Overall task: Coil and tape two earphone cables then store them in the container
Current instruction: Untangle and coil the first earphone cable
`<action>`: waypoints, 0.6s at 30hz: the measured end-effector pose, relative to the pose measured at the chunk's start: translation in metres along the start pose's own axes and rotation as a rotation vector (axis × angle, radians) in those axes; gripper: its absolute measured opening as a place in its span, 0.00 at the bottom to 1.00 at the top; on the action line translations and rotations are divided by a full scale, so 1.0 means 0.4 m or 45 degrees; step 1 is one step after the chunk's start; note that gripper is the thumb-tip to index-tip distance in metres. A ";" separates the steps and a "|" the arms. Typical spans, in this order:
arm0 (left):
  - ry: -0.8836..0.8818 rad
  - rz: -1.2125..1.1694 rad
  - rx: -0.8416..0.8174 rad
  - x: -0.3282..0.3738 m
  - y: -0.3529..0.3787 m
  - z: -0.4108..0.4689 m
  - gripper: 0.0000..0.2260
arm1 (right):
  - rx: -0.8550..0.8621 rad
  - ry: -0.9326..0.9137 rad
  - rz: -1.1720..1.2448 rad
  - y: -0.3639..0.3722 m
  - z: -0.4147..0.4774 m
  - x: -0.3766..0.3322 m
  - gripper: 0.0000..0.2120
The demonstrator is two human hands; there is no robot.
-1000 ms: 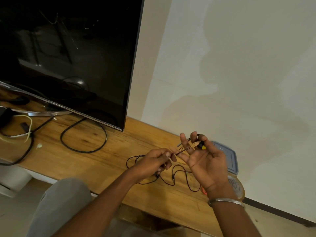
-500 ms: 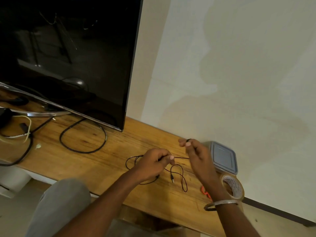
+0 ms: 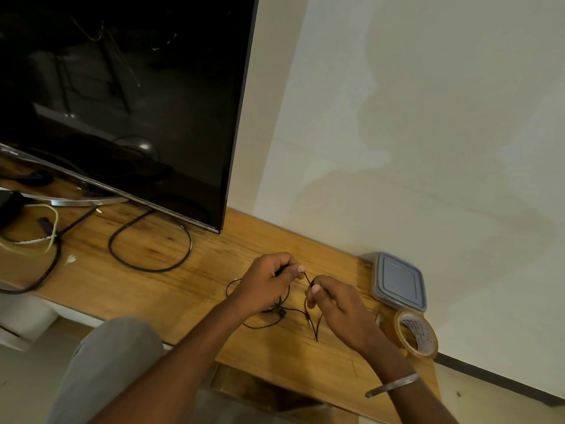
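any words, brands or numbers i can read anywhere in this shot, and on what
No text here can be read.
tape roll: dark print on the white inside of its core, too small and blurred to read.
container: nothing written shows on its lid.
TV: no brand or label shows on its frame or its dark screen.

Two hands at lower centre: left hand (image 3: pixel 266 284) and right hand (image 3: pixel 342 310). One television (image 3: pixel 122 87), upper left. One lidded container (image 3: pixel 399 281) and one tape roll (image 3: pixel 417 335), lower right. One bangle (image 3: pixel 393 385). One table (image 3: pixel 153 289). Tangled earphone cable (image 3: pixel 263 325): one or two, cannot tell. At left, one looped black cable (image 3: pixel 149 269), one more black cable (image 3: pixel 56 252), one pale cord (image 3: pixel 56 221)
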State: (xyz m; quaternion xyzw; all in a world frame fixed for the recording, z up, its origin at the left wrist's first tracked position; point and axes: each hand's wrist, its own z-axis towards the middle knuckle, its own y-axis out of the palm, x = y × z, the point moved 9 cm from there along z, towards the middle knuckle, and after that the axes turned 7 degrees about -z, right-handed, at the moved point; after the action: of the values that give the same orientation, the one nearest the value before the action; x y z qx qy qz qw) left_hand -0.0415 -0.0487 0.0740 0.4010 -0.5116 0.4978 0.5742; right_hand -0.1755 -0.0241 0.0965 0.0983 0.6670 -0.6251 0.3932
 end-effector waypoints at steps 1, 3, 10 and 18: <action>0.005 -0.029 0.012 0.001 -0.003 0.000 0.08 | -0.048 0.142 0.278 0.001 -0.002 0.008 0.13; 0.006 -0.107 0.043 -0.005 -0.013 0.005 0.09 | -0.135 0.396 0.972 0.016 -0.015 0.018 0.11; -0.098 -0.051 0.009 -0.061 -0.016 0.014 0.12 | 0.070 0.373 2.134 -0.046 -0.007 -0.036 0.12; -0.177 0.078 -0.216 -0.059 0.037 -0.010 0.10 | 0.481 0.313 2.285 -0.115 0.032 -0.010 0.14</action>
State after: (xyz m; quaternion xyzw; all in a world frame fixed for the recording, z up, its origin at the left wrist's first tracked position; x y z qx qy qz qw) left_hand -0.0550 -0.0459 0.0495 0.3686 -0.6026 0.4411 0.5536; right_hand -0.1962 -0.0436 0.1352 0.7063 0.2650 -0.1698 0.6341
